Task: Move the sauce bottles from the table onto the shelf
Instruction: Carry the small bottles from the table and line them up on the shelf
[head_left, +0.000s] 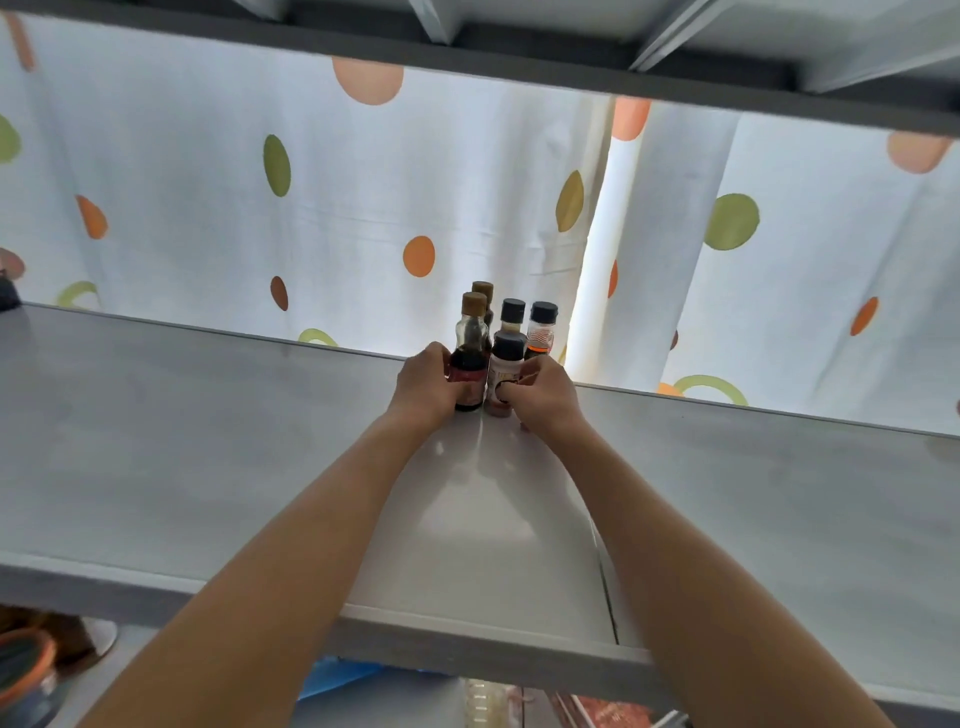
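Left hand (423, 384) gripping dark sauce bottle (469, 358), right hand (543, 397) pinching white-labelled bottle (504, 374) (both upright on shelf (208, 441)).

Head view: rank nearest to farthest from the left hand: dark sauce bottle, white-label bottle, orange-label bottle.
1. Dark sauce bottle: held in the left hand.
2. White-label bottle: just right, in the right hand.
3. Orange-label bottle: back right, near the curtain.
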